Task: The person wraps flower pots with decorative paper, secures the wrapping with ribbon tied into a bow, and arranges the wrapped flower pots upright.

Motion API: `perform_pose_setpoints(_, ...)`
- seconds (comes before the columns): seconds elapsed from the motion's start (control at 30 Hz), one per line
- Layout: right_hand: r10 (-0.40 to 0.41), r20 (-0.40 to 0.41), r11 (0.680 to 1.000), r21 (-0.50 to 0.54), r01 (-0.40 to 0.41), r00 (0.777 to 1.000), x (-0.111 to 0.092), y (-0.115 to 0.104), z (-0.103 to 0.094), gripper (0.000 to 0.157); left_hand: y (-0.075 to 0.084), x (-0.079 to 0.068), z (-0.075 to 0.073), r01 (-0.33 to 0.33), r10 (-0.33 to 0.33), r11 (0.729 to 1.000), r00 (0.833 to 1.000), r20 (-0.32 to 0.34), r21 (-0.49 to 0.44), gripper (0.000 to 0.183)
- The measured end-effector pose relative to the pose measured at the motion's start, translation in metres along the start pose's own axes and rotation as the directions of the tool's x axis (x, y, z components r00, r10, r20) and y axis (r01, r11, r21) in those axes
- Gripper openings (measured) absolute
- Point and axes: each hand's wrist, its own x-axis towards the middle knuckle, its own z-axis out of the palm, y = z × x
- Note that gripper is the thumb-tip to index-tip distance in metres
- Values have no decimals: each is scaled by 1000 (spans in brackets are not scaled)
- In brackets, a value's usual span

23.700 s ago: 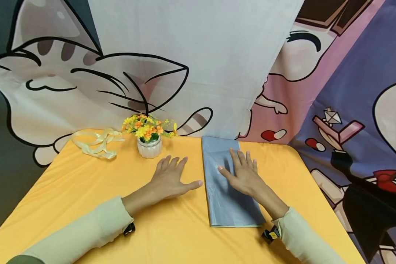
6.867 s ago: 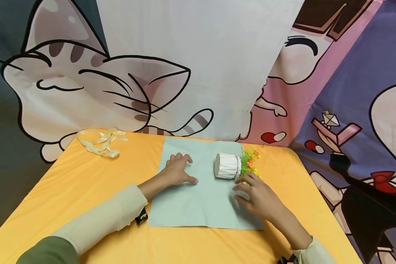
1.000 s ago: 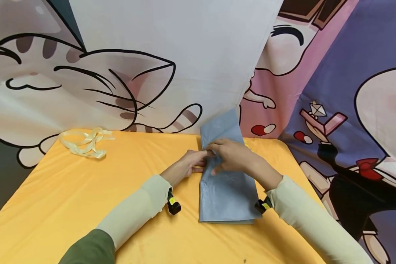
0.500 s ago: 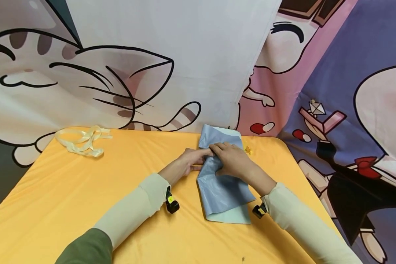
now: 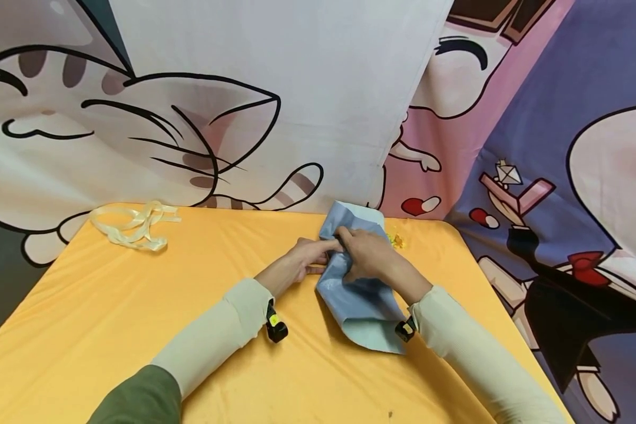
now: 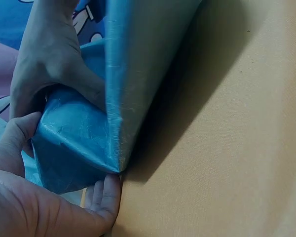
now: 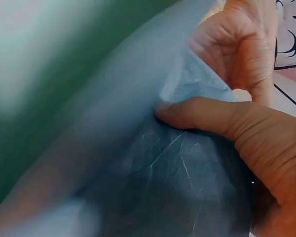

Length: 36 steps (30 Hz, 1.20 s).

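Observation:
A sheet of wrapping paper, blue outside and pale green inside, is folded over on the table in the head view. Yellow flowers peek out at its right side; the pot is hidden. My left hand holds the paper's left end, thumb and fingers around the folded corner in the left wrist view. From the right, my right hand grips the paper over the middle, its thumb pressing into a crease. The paper's near end bows up, showing the pale inside.
A cream ribbon lies loosely looped at the table's back left. Yellow cloth covers the table. Printed cartoon curtains hang right behind its back edge and along the right.
Earlier the potted flowers stood upright, then lay on the spread paper; now the paper covers the pot. In the last second the far end came down and the near end curled up.

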Motion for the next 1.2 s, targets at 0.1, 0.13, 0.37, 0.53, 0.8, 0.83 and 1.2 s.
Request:
perform_pose_setpoints(0.1,5,-7,1000,-15,-5,1000,2,-1,4,110,0,0,-1,0,0,1000,1000,2,-2,64)
perform_pose_setpoints(0.13,4,-13,1000,-22,-5,1000,3,-2,6,110,0,0,-1,-1,1,1000,1000,0,-2,63)
perform_pose_setpoints(0.37,-9,-74,998,-67,4,997,2,-4,16,115,-3,-1,0,-57,57,998,998,-16,-9,66)
perform_pose_setpoints(0.53,6,-118,996,-88,-16,993,-4,-3,20,126,-8,1,0,-301,321,931,945,-66,208,75)
perform_pose_setpoints(0.8,30,-144,994,-102,-45,989,-7,-6,23,131,2,9,-9,-615,653,483,727,211,623,45)
perform_pose_setpoints(0.83,33,-149,994,-102,-48,988,-8,-6,23,131,4,9,-10,-630,656,440,712,250,640,44)
perform_pose_setpoints(1.2,8,-437,949,-280,-144,899,-25,-12,38,140,21,13,-15,-760,524,191,614,590,621,44)
